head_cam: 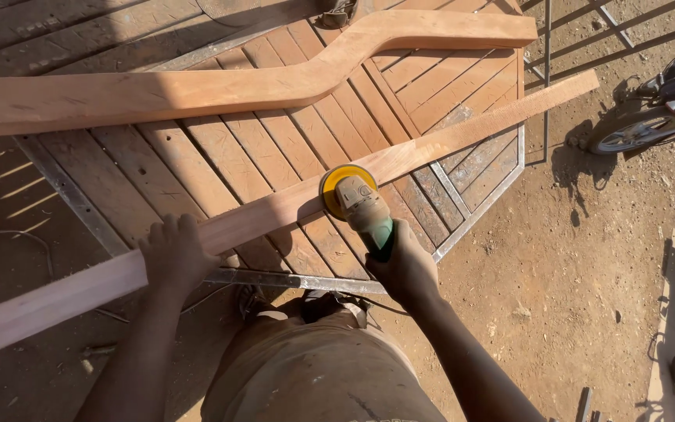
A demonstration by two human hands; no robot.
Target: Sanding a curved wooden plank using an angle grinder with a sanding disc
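Pressing down on a long wooden plank (275, 209), the left hand (172, 252) lies closed over its near edge, fingers curled across the top face, while the right hand (404, 262) is wrapped tightly round the green body of a sander (357, 205) whose yellow disc sits against the plank just beyond that grip. The plank runs diagonally across a slatted wooden panel (220, 148) framed in metal, which serves as the counter, and its two ends stick out past the panel's edges. It looks stiff and fairly heavy, with a dusty surface that could slide, so a flat, firm hold near the sander seems the sensible place to steady it. A curved wooden piece (197, 86) lies farther up the panel, apart from the plank. Parked bikes (658, 109) stand on the dirt ground well to the right of the panel.
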